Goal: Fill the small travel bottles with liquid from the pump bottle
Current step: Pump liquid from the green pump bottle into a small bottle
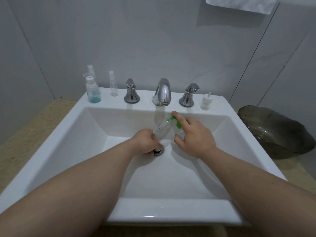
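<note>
I am holding both hands low over the sink [102, 120], just above the drain [158, 151]. My left hand [145, 141] is gripping the travel bottle [161, 130] around its lower end, fingers curled about it. The bottle is lying tilted, its long axis running from my left hand up and to the right, so its neck is pointing at the pump bottle [180, 132]. My right hand [195, 135] is wrapping around that pump bottle, with the index finger [179, 117] stretched out on top of the green pump head [172, 119]. Spout and neck are touching or nearly so; blur is keeping me from telling which. I am judging that the next press is depending on that alignment. The travel bottle is looking clear, and I cannot tell how much liquid it is holding. A blue-tinted bottle [93, 93] and a thin spray bottle [113, 86] are standing on the sink's back edge, well apart from my hands.
</note>
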